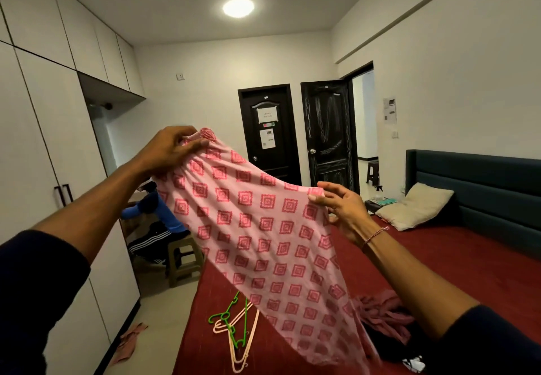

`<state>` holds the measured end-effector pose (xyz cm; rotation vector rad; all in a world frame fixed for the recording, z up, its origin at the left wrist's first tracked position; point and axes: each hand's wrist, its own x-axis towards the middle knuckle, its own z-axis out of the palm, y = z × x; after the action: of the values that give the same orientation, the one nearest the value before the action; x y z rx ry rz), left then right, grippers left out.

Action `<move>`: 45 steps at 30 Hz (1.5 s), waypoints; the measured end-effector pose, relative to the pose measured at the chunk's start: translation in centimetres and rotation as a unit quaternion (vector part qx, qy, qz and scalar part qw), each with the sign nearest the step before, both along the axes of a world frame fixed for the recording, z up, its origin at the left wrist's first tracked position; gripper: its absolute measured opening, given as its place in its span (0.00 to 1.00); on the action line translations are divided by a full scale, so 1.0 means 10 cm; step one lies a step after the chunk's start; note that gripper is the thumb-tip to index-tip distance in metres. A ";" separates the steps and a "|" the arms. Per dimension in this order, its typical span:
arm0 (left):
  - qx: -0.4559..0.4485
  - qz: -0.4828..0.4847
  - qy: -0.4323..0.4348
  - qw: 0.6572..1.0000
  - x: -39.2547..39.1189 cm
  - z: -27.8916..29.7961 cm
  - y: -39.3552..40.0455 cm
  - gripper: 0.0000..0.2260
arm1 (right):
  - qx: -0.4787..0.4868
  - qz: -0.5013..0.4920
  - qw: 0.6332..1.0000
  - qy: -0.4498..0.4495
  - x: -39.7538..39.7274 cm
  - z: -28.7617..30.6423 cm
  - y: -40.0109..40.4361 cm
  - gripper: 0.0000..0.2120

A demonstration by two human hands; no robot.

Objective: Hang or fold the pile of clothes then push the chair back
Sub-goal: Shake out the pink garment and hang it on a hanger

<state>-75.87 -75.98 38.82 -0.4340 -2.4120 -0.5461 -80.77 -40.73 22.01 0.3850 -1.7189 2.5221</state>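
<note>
A pink garment [263,228] printed with red squares hangs in the air over the bed [424,257]. My left hand [172,149] pinches its gathered top edge, raised at the upper left. My right hand [339,208] holds the cloth's right edge, thumb on the fabric and the other fingers spread. The lower part of the cloth drapes down toward the bed. Below it on the red bedspread lie green and peach hangers [234,328]. A pile of dark and maroon clothes [383,322] sits at the lower right, partly hidden by the garment.
White wardrobe doors [44,155] fill the left wall. A person in blue [164,216] sits on a plastic stool [184,257] beside the bed. A piece of cloth [131,339] lies on the floor. Two dark doors [298,140] stand at the far wall. A pillow [415,205] leans on the headboard.
</note>
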 end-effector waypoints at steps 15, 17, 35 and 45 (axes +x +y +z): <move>0.067 0.035 -0.008 0.997 0.23 -0.57 0.22 0.13 | 0.235 -0.119 0.960 0.096 -0.03 -0.30 0.26 0.07; 0.085 0.035 -0.014 0.996 0.31 -0.73 0.32 0.14 | 0.264 -0.129 0.949 0.112 0.02 -0.40 0.40 0.04; 0.443 0.140 -0.325 0.824 0.82 -3.44 -0.19 0.14 | 0.414 0.123 0.896 0.098 -0.80 -1.82 -0.32 0.09; 0.377 0.331 -0.399 0.767 1.41 -8.08 -1.47 0.17 | 0.607 0.203 0.767 0.029 -0.76 -6.54 -2.24 0.10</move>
<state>-61.75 -90.66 -42.00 1.1780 -2.5103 -1.4608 -88.33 -63.10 -43.35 0.9147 -3.2585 1.0594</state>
